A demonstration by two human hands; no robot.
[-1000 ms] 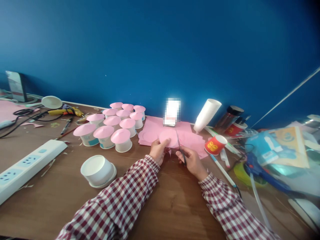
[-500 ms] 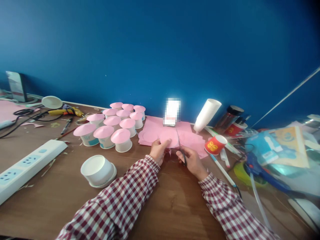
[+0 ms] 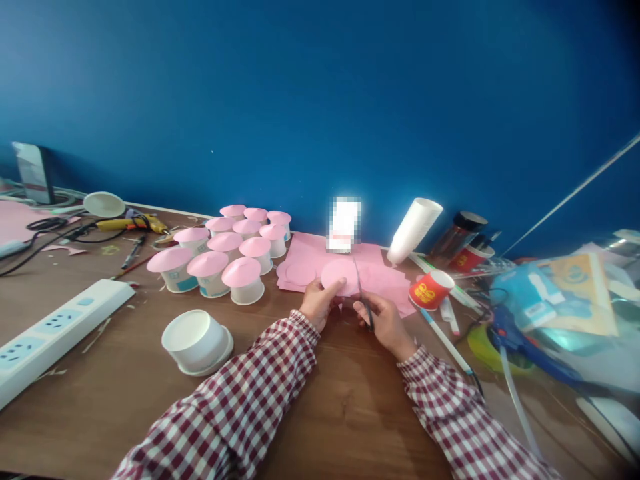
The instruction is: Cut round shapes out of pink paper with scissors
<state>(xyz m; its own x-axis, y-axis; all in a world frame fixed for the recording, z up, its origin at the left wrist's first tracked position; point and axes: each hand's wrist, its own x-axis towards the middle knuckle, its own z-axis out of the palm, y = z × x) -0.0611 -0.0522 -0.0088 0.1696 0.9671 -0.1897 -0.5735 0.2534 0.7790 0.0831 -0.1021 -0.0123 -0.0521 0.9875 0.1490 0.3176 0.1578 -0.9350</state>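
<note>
My left hand pinches a round pink paper disc by its lower edge. My right hand is closed on a pair of scissors, whose blades point up along the disc's right side. Both hands hover over the brown table, just in front of a pile of pink paper sheets. Left of the pile stands a cluster of several white cups topped with pink paper cones.
An upturned white cup sits left of my forearm, and a white power strip lies at far left. A red paper cup, a stack of white cups, pens and a cluttered blue bag fill the right. A glue gun and cables lie far left.
The pink disc has turned slightly in my left hand and the scissors have shifted a little along its edge. Nothing else has moved.
</note>
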